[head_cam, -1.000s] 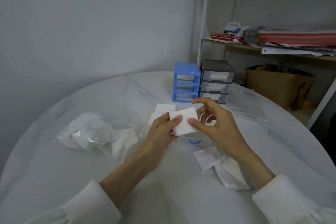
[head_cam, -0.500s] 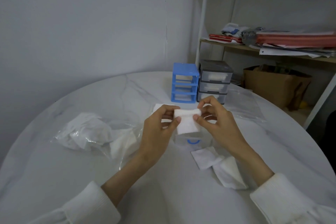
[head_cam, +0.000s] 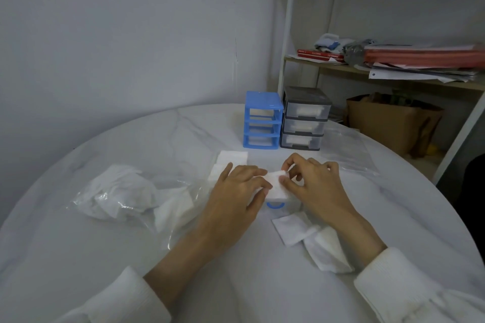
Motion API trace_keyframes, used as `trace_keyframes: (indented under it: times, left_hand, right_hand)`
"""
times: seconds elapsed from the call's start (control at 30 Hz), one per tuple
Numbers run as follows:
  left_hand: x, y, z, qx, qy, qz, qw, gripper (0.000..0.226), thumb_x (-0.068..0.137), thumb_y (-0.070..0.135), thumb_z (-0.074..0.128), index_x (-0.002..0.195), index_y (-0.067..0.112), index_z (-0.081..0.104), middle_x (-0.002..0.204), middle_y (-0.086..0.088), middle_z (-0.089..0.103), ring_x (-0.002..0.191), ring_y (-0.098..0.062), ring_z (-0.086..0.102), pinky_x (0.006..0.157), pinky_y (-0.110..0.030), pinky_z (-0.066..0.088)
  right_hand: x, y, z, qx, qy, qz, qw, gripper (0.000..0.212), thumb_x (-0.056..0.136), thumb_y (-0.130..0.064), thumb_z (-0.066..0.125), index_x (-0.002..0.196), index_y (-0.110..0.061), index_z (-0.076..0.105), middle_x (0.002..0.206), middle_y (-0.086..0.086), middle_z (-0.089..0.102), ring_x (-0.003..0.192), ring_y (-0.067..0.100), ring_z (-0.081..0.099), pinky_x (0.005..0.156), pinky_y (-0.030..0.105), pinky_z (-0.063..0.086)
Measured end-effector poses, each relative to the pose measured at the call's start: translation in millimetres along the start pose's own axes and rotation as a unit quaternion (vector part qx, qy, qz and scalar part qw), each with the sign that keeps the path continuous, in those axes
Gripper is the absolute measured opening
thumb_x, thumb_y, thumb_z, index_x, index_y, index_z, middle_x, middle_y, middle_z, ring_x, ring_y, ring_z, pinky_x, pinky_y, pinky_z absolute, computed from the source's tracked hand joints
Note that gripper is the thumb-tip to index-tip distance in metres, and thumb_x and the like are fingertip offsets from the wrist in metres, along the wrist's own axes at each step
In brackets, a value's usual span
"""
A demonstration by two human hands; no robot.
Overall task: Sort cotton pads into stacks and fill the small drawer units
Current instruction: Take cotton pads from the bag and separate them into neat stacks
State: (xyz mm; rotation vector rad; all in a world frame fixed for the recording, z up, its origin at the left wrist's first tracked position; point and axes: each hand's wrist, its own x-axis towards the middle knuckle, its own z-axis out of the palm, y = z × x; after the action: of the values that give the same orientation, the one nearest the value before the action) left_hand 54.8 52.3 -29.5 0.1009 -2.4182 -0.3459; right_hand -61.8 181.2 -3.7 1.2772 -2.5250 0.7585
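Plain grey-white wall (head_cam: 118, 34) at back & left. Round white marble-look counter (head_cam: 78, 257). White-framed shelf (head_cam: 393, 77) at right w/ red folders (head_cam: 425, 55), loose papers. Brown cardboard box (head_cam: 388, 123) below on floor. Dim, even light.

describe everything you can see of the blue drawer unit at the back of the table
The blue unit is a small, glossy plastic frame with three tiers and a flat speckled top. It stands upright near the table's far edge, close beside the grey unit on its right; whether they touch is unclear. Its slots look open at the front, with pale contents inside that cannot be made out. Neither hand touches it.
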Motion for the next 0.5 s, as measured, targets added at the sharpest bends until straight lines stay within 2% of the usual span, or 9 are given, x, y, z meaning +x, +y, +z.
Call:
trace_keyframes:
  times: [0.1,0.2,0.27,0.33,0.4,0.5]
  left_hand:
    - [-2.0,0.9,0.4,0.032,-0.049,-0.003,0.998,0.039,0.093,0.033,0.034,0.109,0.018,0.066,0.117,0.005,0.064,0.113,-0.011,0.054,0.113,-0.026,-0.001]
    - [-3.6,0.2,2.6,0.058,-0.085,0.004,0.995,0.035,0.101,0.033,0.034,0.124,0.023,0.058,0.128,0.01,0.057,0.122,-0.006,0.046,0.114,-0.03,-0.012]
    - [-3.1,-0.5,3.6,0.082,-0.101,0.011,0.991,0.036,0.101,0.033,0.032,0.123,0.025,0.059,0.127,0.01,0.058,0.121,-0.005,0.048,0.114,-0.033,-0.017]
    - [-2.5,1.4,1.1,0.1,-0.087,0.03,0.991,0.038,0.096,0.031,0.032,0.104,0.024,0.069,0.104,0.009,0.069,0.101,-0.007,0.063,0.113,-0.035,-0.015]
    - [-3.7,-2.1,3.8,0.127,-0.061,0.036,0.989,0.039,0.089,0.03,0.034,0.086,0.026,0.072,0.083,0.012,0.071,0.083,-0.006,0.067,0.112,-0.042,-0.003]
    - [-6.2,-3.5,7.0,0.153,-0.043,0.057,0.986,0.039,0.088,0.032,0.035,0.084,0.028,0.074,0.082,0.014,0.072,0.087,-0.004,0.068,0.109,-0.049,0.005]
  right_hand:
    - [-0.4,1.0,0.1,-0.039,-0.008,-0.007,0.999,0.01,0.094,-0.035,0.049,0.102,-0.031,0.053,0.093,-0.014,0.053,0.102,0.008,0.045,0.09,0.029,0.016]
    - [0.7,2.1,1.5,-0.064,-0.001,-0.016,0.998,0.024,0.092,-0.034,0.053,0.117,-0.032,0.051,0.11,-0.015,0.054,0.111,0.006,0.043,0.094,0.029,0.016]
    - [1.1,2.2,0.7,-0.05,0.022,-0.033,0.998,0.025,0.092,-0.03,0.055,0.116,-0.031,0.051,0.111,-0.015,0.053,0.109,0.005,0.046,0.095,0.026,0.016]
    - [0.7,2.3,-1.8,-0.043,0.021,-0.044,0.998,0.014,0.092,-0.026,0.053,0.105,-0.029,0.057,0.104,-0.015,0.053,0.105,0.005,0.048,0.097,0.025,0.016]
    - [-0.5,1.7,-2.6,-0.06,-0.011,-0.051,0.997,0.011,0.093,-0.026,0.051,0.099,-0.029,0.061,0.097,-0.016,0.055,0.103,0.005,0.049,0.102,0.027,0.013]
    - [-2.2,0.4,-1.7,-0.099,-0.048,-0.052,0.993,0.014,0.093,-0.029,0.05,0.099,-0.029,0.063,0.103,-0.013,0.061,0.107,0.005,0.047,0.109,0.033,0.005]
